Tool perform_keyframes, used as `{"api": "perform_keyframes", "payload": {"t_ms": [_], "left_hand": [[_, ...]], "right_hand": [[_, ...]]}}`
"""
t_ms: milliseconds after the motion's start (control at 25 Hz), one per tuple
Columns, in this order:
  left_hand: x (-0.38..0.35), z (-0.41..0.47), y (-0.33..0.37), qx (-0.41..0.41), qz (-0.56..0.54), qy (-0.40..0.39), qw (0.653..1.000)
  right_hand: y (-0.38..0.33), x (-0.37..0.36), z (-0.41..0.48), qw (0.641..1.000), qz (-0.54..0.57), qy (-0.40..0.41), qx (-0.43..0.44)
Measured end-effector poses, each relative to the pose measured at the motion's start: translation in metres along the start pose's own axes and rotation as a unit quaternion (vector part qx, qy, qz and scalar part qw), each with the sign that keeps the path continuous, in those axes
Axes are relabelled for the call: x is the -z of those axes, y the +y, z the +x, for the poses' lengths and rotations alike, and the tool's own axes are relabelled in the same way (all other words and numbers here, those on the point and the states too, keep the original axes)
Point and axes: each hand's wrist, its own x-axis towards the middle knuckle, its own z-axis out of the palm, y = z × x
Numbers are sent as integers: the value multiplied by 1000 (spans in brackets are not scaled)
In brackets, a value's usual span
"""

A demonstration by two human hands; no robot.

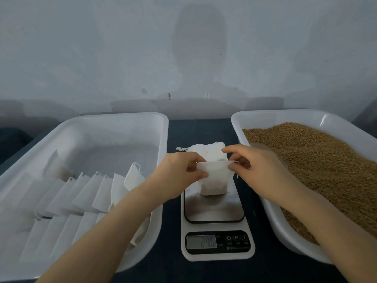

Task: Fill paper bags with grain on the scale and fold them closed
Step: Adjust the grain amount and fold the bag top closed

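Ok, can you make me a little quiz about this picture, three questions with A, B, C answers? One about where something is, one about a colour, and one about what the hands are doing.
1. Where does the small white bag between the hands stand?
A) on the scale
B) in the left tray
C) in the grain

2. What colour is the grain in the right tray?
A) green
B) golden brown
C) black

3. What are the left hand and the right hand doing?
A) lying flat on the table
B) scooping grain
C) pinching the bag's top edge

Answers:
1 A, the bag's base sits on the scale's metal plate.
2 B, the whole heap looks golden brown.
3 C, each hand's fingers grip one end of the top edge.
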Motion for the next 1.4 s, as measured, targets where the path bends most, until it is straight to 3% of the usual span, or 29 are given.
{"api": "perform_keyframes", "payload": {"t_ms": [680, 880, 1200, 1400], "left_hand": [[-1, 0, -2, -7, 1, 0, 1000], [-3, 0, -4, -20, 8, 0, 1000], [-2, -3, 2, -74, -3, -62, 995], [7, -3, 4, -23, -70, -29, 997]], "right_hand": [[0, -1, -1, 999, -16, -6, -27], [-4, 0, -4, 996, -50, -61, -30], [-19, -1, -7, 997, 54, -50, 26], [-19, -2, -4, 997, 63, -47, -7]]}}
